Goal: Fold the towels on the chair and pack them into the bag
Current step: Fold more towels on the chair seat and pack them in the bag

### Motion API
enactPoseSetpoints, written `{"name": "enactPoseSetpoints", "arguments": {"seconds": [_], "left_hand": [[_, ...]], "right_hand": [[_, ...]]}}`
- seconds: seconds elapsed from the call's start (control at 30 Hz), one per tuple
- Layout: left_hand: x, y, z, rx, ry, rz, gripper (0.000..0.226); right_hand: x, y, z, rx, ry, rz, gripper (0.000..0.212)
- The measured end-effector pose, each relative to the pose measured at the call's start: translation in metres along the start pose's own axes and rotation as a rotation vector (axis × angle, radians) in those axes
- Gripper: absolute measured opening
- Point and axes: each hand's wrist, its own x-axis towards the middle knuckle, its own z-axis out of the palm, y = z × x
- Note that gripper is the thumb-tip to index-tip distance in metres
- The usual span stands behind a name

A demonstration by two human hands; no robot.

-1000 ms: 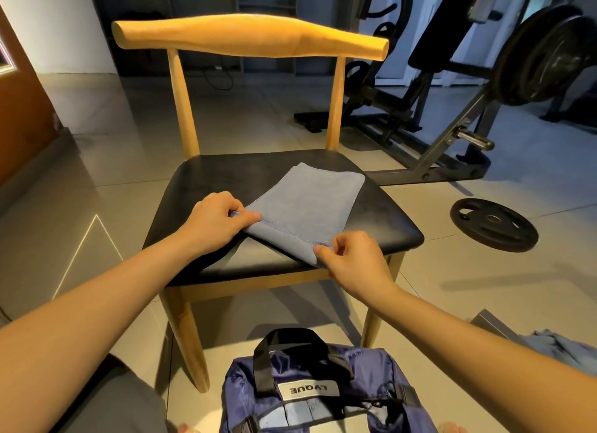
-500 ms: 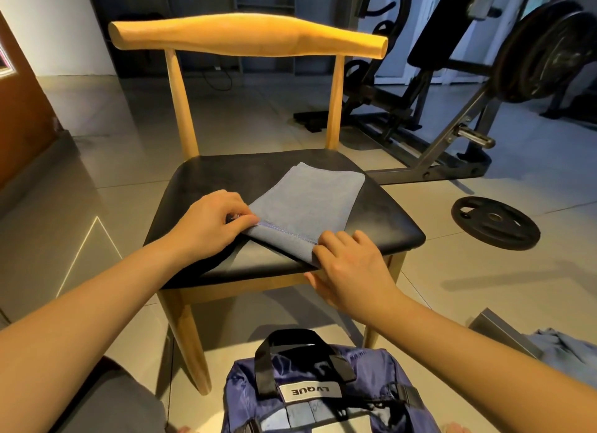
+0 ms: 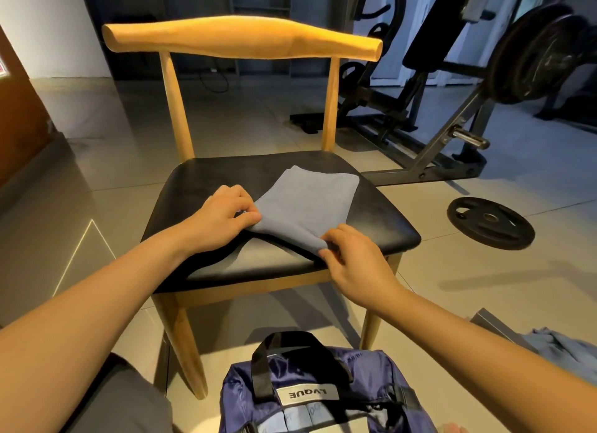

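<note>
Grey-blue cloth, a folded towel (image 3: pixel 310 203), is seen lying on the black seat of a wooden chair (image 3: pixel 206 180) in the middle of the frame. Its near-left corner is pinched by the left hand (image 3: pixel 219 221), whose fingers (image 3: pixel 250 218) are curled onto the fabric edge. Its near-right corner, close to the seat's front edge, is gripped by the right hand (image 3: pixel 358 264), with thumb and fingertips closed on the fold. At the bottom centre of the frame a dark blue bag (image 3: pixel 245 397) with black handles is set on the tiled floor (image 3: pixel 452 303), just in front of the chair. Light blue fabric may be lying inside it, though that cannot be told for certain. Crumpled blue cloth (image 3: pixel 562 348) is seen at the lower right edge. A weight plate (image 3: pixel 491 222) is laid flat on the floor at centre right, and a weight bench (image 3: pixel 452 135) is placed at the upper right.
</note>
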Motion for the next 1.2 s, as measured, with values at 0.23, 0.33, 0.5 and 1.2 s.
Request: {"name": "enactPoseSetpoints", "arguments": {"seconds": [0.23, 0.33, 0.5, 1.2], "left_hand": [[0.021, 0.007, 0.008, 0.059, 0.038, -0.081, 0.063], [0.025, 0.003, 0.008, -0.008, 0.138, -0.085, 0.048], [0.021, 0.007, 0.015, -0.021, 0.282, 0.047, 0.018], [0.013, 0.016, 0.002, -0.263, -0.068, -0.124, 0.04]], "right_hand": [[0.027, 0.007, -0.012, 0.103, -0.135, 0.286, 0.032], [0.032, 0.007, -0.014, -0.019, -0.116, 0.251, 0.029], [0.026, 0.008, -0.012, -0.306, 0.108, -0.143, 0.011], [0.04, 0.027, -0.025, 0.065, -0.081, 0.117, 0.009]]}}
